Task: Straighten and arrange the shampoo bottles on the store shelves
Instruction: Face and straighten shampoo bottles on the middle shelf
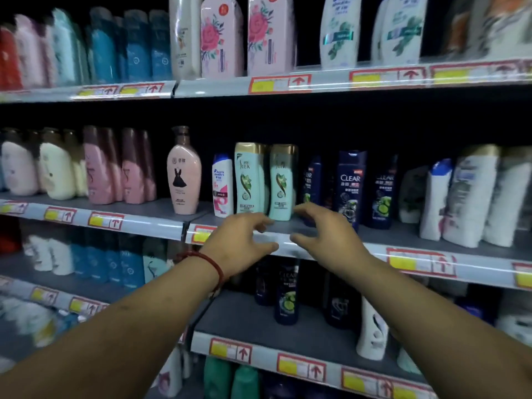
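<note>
Dim store shelving fills the view, tier on tier of shampoo with red-and-yellow price tags along each front rail, and the work is at the middle shelf [388, 233]. Two teal bottles with gold caps stand side by side there; the right teal bottle [281, 182] sits a little nearer the shelf's front edge than the left teal bottle [248, 180], which is probably why both hands are aimed at it. The left hand [241, 240], a red cord bracelet [207, 260] on its wrist, hovers in front of the rail with fingers loosely curled and parted, holding nothing. The right hand [319, 228] is just beside the bottle's base, fingers spread and bent, also holding nothing; whether its fingertips touch the bottle I cannot tell. Placed one on each side, the hands look set to cup the bottle and square it with its twin. A small white bottle [222, 185] and a pink pump bottle [184, 174] stand to the left, dark blue bottles [349, 185] close on the right, so the right hand has little room
</note>
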A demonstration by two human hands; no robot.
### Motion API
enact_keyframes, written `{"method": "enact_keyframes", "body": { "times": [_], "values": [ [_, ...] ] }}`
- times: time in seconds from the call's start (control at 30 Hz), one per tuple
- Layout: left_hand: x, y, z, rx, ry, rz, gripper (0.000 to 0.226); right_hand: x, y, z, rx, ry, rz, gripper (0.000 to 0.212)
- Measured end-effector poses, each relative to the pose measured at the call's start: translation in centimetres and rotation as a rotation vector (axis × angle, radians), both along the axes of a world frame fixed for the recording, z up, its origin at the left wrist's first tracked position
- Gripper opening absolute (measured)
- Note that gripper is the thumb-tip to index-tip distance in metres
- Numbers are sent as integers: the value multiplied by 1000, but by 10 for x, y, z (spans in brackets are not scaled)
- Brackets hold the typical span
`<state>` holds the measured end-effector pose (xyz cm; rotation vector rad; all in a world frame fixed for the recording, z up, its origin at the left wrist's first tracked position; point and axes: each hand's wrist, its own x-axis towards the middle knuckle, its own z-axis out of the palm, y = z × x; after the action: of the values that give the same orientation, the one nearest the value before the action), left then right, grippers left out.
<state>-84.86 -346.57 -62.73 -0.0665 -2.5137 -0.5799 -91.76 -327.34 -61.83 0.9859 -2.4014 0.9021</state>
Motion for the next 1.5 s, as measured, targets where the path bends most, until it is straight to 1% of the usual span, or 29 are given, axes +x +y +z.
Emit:
{"method": "enact_keyframes", "body": {
  "times": [0.1, 0.27, 0.33, 0.47, 0.53, 0.63, 0.67, 0.73, 0.8, 0.87, 1.0, 1.1, 1.17, 1.3, 1.5],
  "values": [
    [9, 42, -18, 14, -57, -25, 51, 17, 49, -17, 18, -16, -22, 52],
    [5, 109, -64, 99, -121, -100, 54, 30, 123, -61, -59, -100, -112, 47],
    [-2, 132, -89, 165, -138, -111, 53, 28, 145, -83, -117, -138, -157, 44],
    [-26, 167, -141, 320, -189, -138, 50, 15, 171, -135, -295, -203, -241, 39],
    [-38, 181, -166, 409, -221, -136, 48, 7, 181, -163, -325, -237, -292, 40],
    [-53, 204, -205, 520, -245, -151, 39, -10, 196, -206, -378, -258, -380, 35],
    [-57, 211, -218, 555, -236, -154, 35, -15, 200, -219, -415, -275, -410, 36],
    [-67, 224, -236, 622, -237, -180, 33, -27, 203, -235, -493, -341, -463, 47],
    [-78, 238, -241, 654, -263, -246, 41, -39, 203, -237, -534, -424, -471, 52],
    [-89, 251, -237, 700, -246, -302, 46, -48, 202, -236, -576, -461, -429, 45],
    [-108, 269, -241, 714, -158, -312, 41, -61, 203, -242, -610, -458, -356, 27],
    [-117, 273, -247, 764, -112, -261, 38, -66, 206, -245, -628, -457, -318, 27],
    [-120, 273, -247, 800, -113, -257, 35, -67, 209, -244, -627, -449, -298, 30],
    [-107, 264, -239, 831, -132, -315, 36, -56, 213, -238, -652, -477, -248, 31],
    [-55, 240, -214, 903, -188, -407, 36, -14, 210, -218, -707, -566, -175, 31]
  ]
}}
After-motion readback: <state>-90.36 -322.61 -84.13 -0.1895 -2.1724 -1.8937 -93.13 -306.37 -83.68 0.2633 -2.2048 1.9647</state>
